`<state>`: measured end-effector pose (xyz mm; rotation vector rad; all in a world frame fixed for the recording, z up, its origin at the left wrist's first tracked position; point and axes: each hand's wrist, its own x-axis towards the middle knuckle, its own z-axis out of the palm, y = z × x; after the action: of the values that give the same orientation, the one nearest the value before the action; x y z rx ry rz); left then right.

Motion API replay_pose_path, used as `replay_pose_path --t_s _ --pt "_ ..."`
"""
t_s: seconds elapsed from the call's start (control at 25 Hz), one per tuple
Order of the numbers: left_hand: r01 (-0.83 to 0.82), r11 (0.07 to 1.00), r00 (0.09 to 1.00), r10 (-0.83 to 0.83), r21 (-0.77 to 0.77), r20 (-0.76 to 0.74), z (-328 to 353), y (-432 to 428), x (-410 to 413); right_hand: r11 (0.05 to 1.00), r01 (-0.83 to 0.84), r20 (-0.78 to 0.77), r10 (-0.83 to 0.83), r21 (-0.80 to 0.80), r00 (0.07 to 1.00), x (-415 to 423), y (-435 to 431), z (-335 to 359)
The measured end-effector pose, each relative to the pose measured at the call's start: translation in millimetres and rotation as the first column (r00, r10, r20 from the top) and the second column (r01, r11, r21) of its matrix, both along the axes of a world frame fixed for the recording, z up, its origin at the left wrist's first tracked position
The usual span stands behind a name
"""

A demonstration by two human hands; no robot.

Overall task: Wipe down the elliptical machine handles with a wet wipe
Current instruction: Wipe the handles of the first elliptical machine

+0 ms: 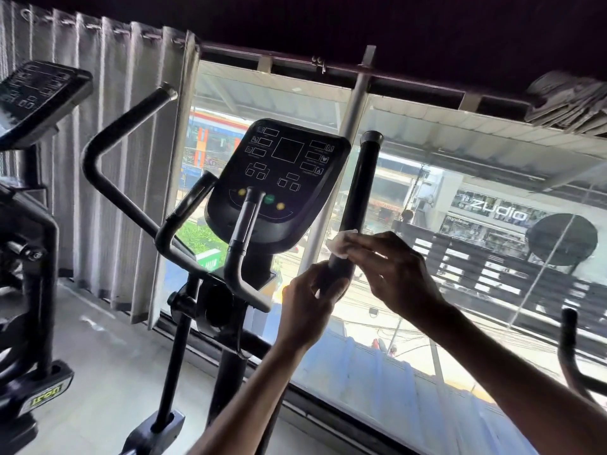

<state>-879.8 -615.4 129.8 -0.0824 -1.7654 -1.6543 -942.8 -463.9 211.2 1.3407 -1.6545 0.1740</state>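
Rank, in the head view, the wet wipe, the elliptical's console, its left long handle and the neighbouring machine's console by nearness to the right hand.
1. Wet wipe: held by the right hand against the right handle.
2. Console: just left, at centre.
3. Left long handle: farther left.
4. Neighbouring console: far left edge.

Right handle (pixel 358 198): black tube, smooth, slight sheen seen. Wet wipe (pixel 340 242): white, thin, crumpled, cloth or paper can't be told. Console (pixel 279 178): black plastic, pretty glossy. Left handle (pixel 128 120): matt black covering. Curtain (pixel 115 178): grey cloth, matt, pleated.
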Motion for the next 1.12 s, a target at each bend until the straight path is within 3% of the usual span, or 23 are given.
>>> replay_pose_path --t_s 0.28,0.4,0.52,0.84,1.0,1.12 --pt "0.016 1.000 0.999 -0.017 0.020 0.032 -1.2 -0.7 -0.9 0.956 0.005 0.065 0.014 -0.293 0.998 -32.0 -14.0 18.4" --pt "0.002 1.000 0.999 -0.002 -0.006 0.052 0.4 -1.6 0.6 0.868 0.079 0.186 0.016 -0.490 0.982 -58.8 -32.8 50.2" --pt "0.015 1.000 0.998 -0.014 -0.013 0.068 0.8 -3.1 1.5 0.761 0.087 0.290 0.137 -0.643 0.947 -61.7 -40.6 43.6" --pt "-0.044 0.998 0.997 0.047 -0.052 0.054 24.1 -0.9 5.9 0.744 0.019 0.279 0.228 -0.668 0.933 -31.0 -32.5 -10.1" --pt "-0.210 0.959 0.977 0.210 -0.191 -0.020 47.7 0.3 -5.2 0.632 0.072 0.281 0.237 -0.772 0.930 -56.3 -50.0 19.2" --pt "-0.259 0.944 0.966 0.254 -0.205 -0.053 64.0 2.5 -20.3 0.560 0.146 0.377 0.322 -0.816 0.869 -83.9 -61.2 48.8"
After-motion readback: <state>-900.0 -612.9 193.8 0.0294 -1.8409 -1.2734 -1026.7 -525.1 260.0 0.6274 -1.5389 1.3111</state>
